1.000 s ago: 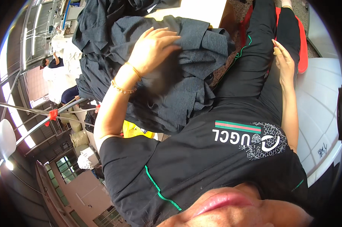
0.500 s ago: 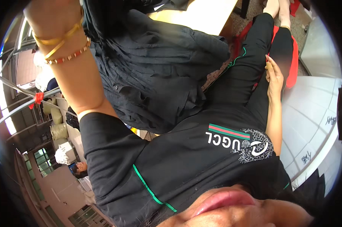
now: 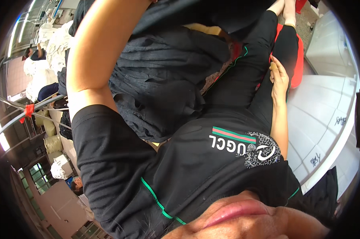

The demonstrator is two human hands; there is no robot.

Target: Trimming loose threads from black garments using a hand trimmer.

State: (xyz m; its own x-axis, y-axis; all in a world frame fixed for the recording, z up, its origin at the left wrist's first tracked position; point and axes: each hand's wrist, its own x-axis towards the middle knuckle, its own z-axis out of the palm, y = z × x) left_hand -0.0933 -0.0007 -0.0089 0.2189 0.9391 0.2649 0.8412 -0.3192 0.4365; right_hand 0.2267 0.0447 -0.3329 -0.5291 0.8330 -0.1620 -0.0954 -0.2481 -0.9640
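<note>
Stretched up past the top edge, my left forearm crosses over dark cloth, and the left hand lies outside the picture. Gathered, wrinkled black fabric is heaped beside my body, under that arm. More black cloth spans the top, over the table. My right hand rests by my thigh, its fingers bent and pinched together. A yellowish band wraps one finger. Something tiny and reddish shows at the fingertips, too small to name.
A strip of pale tabletop shows between the cloths. Under my legs is a red seat. A large white panelled surface stands at the right. At left are metal bars with a red tie, white cloth piles and other people.
My left forearm has swung rightward and its hand has left the picture. Black cloth now covers most of the bright tabletop. The right hand keeps its pinch; the whole view has shifted slightly.
</note>
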